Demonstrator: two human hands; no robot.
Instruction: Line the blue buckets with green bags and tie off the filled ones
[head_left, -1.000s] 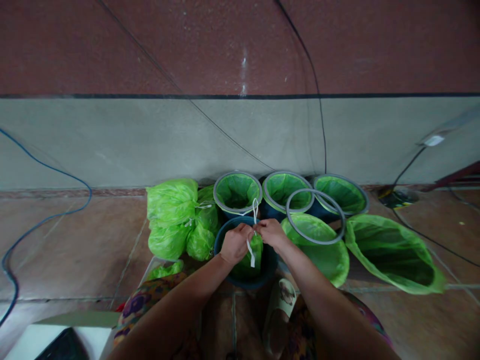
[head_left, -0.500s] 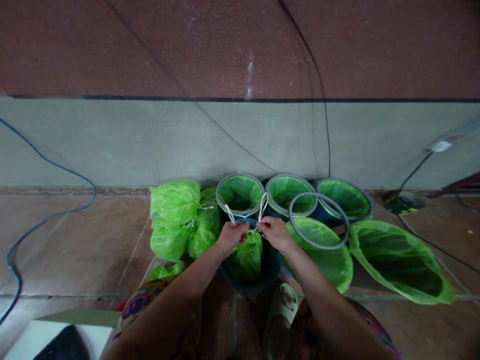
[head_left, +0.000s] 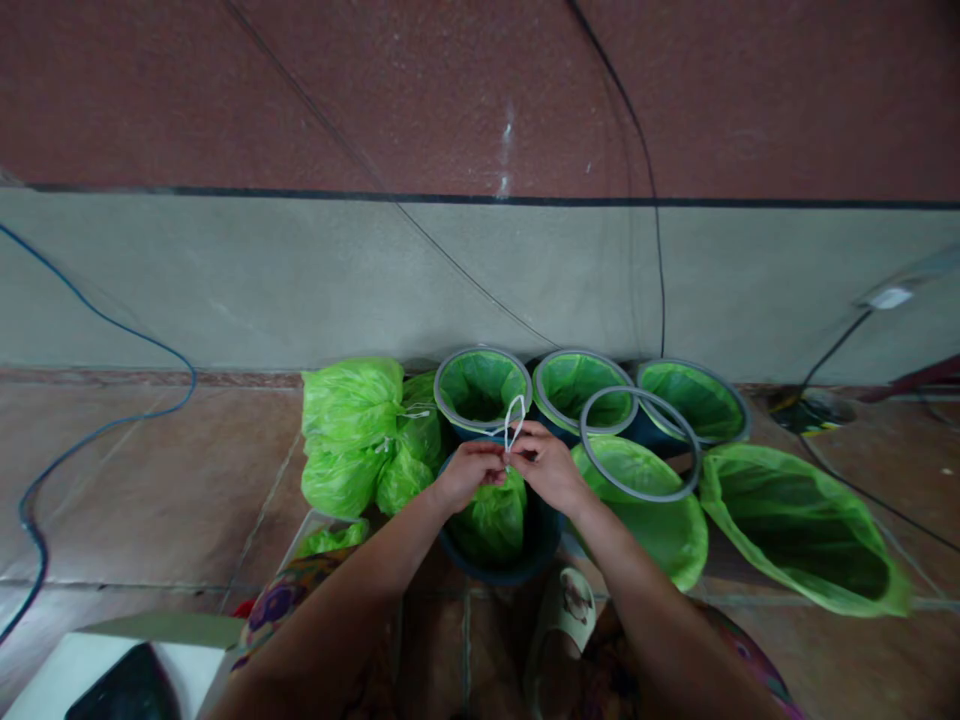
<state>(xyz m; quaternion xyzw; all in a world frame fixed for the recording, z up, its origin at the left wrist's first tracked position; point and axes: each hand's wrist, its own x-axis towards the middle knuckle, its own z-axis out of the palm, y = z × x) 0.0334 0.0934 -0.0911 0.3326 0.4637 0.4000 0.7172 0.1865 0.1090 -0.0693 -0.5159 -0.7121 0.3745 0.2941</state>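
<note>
Brown tiled floor meets a wall that is grey below and dark red above; from the left, a blue cable curls down onto the tiles, tied green bags slump against the wall's foot, and three lined bins stand in the far row; a grey ring leans over the nearer of two open green bags, the other lying further right; at the far right a white fitting sits on the wall with a dark cord below it.

At the near left, a white box and the black object on it are cut off by the edge; patterned clothing hides part of some green plastic; of the feet, only one slipper shows clearly, its heel in shadow.

In the near middle, inside a dark blue bin, sits the green bag, crumpled and thinly translucent, its mouth gathered under a white drawstring that rises in a loop; the left hand and right hand meet above it, fingers narrowed to a pinch on the string; which strand each holds I cannot tell.
</note>
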